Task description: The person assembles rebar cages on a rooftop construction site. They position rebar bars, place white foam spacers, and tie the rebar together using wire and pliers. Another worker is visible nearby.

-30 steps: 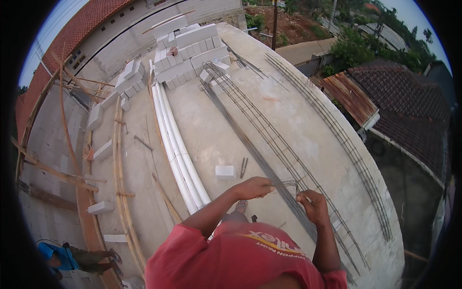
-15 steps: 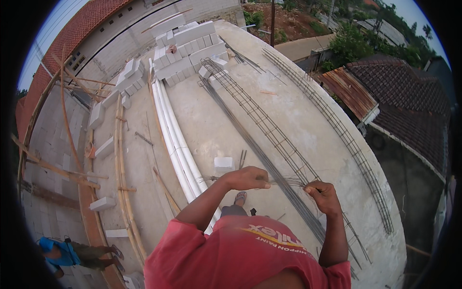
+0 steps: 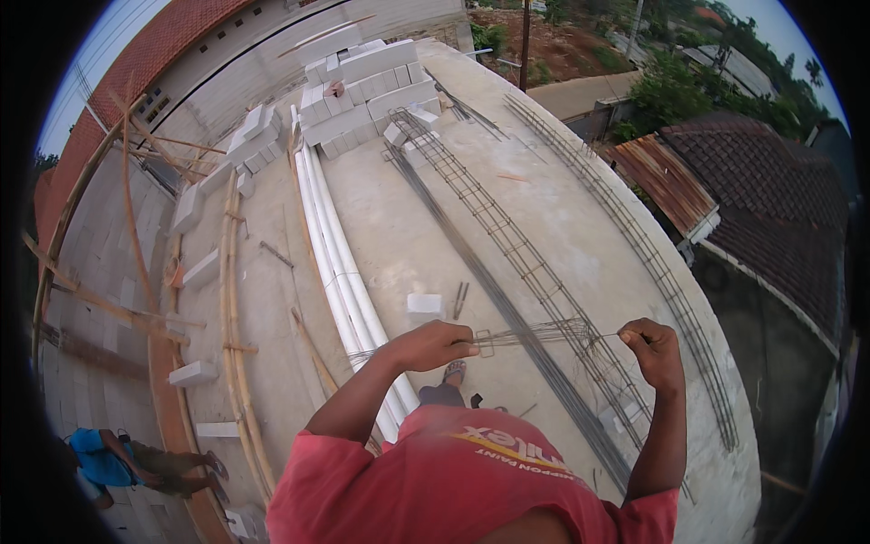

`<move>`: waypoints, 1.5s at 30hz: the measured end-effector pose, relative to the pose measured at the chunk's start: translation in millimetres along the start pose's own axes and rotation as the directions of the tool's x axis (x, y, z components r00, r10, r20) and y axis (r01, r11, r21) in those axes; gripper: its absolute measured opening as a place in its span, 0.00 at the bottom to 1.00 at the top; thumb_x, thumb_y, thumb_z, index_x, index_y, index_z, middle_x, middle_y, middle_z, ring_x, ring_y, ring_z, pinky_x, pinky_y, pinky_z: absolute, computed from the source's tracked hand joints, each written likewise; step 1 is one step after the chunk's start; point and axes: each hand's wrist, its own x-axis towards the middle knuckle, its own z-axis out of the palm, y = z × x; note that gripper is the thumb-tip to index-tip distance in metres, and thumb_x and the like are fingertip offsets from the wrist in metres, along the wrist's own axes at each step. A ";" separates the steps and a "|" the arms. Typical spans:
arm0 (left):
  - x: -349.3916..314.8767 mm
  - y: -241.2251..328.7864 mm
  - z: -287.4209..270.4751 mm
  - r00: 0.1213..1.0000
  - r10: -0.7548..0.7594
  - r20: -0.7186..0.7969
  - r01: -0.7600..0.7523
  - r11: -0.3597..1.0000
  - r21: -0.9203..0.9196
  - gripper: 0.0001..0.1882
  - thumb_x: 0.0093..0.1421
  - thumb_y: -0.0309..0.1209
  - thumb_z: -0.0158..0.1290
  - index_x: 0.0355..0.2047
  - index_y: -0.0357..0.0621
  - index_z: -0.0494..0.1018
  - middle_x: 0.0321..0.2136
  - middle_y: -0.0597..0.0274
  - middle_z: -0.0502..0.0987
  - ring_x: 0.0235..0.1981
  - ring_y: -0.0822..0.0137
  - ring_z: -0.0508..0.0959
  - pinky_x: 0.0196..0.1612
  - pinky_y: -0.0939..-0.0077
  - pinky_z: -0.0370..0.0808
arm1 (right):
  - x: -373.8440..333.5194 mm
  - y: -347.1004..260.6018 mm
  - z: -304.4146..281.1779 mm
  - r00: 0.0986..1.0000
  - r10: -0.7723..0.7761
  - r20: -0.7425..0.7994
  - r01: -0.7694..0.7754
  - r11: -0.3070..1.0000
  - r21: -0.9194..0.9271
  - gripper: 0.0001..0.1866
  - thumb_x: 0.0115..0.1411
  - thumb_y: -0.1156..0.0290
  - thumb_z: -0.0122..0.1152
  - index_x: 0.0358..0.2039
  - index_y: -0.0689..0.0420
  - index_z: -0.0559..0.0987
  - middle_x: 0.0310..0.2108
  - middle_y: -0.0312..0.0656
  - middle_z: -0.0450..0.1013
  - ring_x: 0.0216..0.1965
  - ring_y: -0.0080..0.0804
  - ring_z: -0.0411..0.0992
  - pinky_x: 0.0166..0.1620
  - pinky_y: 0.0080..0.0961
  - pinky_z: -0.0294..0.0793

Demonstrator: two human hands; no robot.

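My left hand is closed round a bundle of thin tie wire held level in front of my chest. Wire ends stick out behind that hand toward the white pipes. A small bent-wire rectangle shows beside its fingers. Thumb and fingers of my right hand pinch a thin strand that leads back to the bundle's loose, fanned end. Below the wire, a long rebar cage and several straight steel rods lie side by side on the concrete slab.
White pipes and bamboo poles run along the left. Pale blocks are stacked at the far end; one block lies nearby. A second rebar cage follows the slab's right edge. Another person is at lower left.
My right hand has moved right and slightly up, drawing a strand out from the bundle. The left hand has shifted a little left and down, still gripping the wire.
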 end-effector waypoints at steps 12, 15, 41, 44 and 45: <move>-28.9 -60.7 -32.7 0.970 -0.141 -0.199 0.123 0.988 -0.098 0.19 0.65 0.43 0.44 0.33 0.36 0.70 0.25 0.47 0.72 0.29 0.52 0.71 0.36 0.63 0.67 | 103.9 8.1 -33.8 0.933 -0.029 -0.360 -0.023 0.990 -0.139 0.14 0.58 0.64 0.60 0.30 0.65 0.77 0.25 0.33 0.70 0.30 0.20 0.64 0.38 0.19 0.64; -34.2 -103.8 -54.0 0.949 -0.228 -0.217 0.201 0.970 -0.140 0.20 0.64 0.44 0.44 0.34 0.36 0.70 0.24 0.49 0.71 0.29 0.57 0.71 0.36 0.65 0.67 | 130.7 20.6 -61.3 0.830 0.046 -0.555 -0.109 0.991 -0.081 0.15 0.59 0.62 0.59 0.31 0.63 0.78 0.24 0.31 0.69 0.29 0.18 0.63 0.37 0.19 0.62; -38.6 -456.5 -197.7 0.803 -0.458 -0.381 0.218 0.821 -0.527 0.21 0.61 0.43 0.48 0.22 0.36 0.69 0.18 0.66 0.65 0.24 0.73 0.64 0.30 0.75 0.64 | 334.3 27.1 78.4 0.583 0.375 -0.721 0.034 0.875 0.482 0.07 0.65 0.65 0.47 0.35 0.54 0.72 0.17 0.25 0.55 0.15 0.13 0.50 0.18 0.17 0.49; -40.5 -448.5 -191.7 0.780 -0.441 -0.443 0.148 0.819 -0.554 0.20 0.62 0.43 0.48 0.21 0.38 0.68 0.17 0.70 0.61 0.22 0.75 0.61 0.27 0.77 0.61 | 349.3 55.3 104.3 0.551 0.436 -0.712 0.091 0.816 0.570 0.08 0.65 0.64 0.48 0.37 0.53 0.72 0.17 0.26 0.55 0.14 0.14 0.50 0.17 0.16 0.48; -33.5 -448.0 -189.0 0.800 -0.439 -0.409 0.151 0.807 -0.571 0.20 0.62 0.43 0.48 0.21 0.38 0.68 0.16 0.70 0.61 0.22 0.75 0.60 0.27 0.77 0.61 | 355.2 63.7 113.1 0.614 0.436 -0.658 0.077 0.797 0.599 0.08 0.65 0.64 0.48 0.37 0.54 0.72 0.17 0.26 0.55 0.14 0.14 0.50 0.16 0.16 0.48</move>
